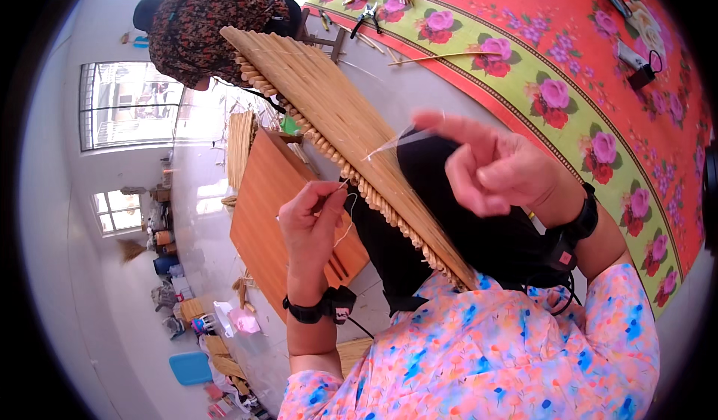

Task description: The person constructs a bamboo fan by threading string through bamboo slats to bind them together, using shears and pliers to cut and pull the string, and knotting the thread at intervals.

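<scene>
A long panel of pale bamboo-like sticks (329,91), bound side by side, slants across my lap from upper left to lower right. Rounded stick ends form a knobbly row along its left edge. At that edge my left hand (310,214) is closed in a pinch on a thin white cord (351,218), whose loose part curls below the fingertips. My right hand (501,162) is raised over the panel's right side, index finger stretched out and the other fingers curled. A clear thread (389,145) runs taut from the panel's face to that index finger, slightly blurred.
A table with a red and green floral cloth (449,35) stands at the right, bearing pliers (366,17) and loose sticks. An orange-brown wooden board (262,188) is at the left. Another person (209,27) sits bent over at the top left. Baskets and bags line the wall.
</scene>
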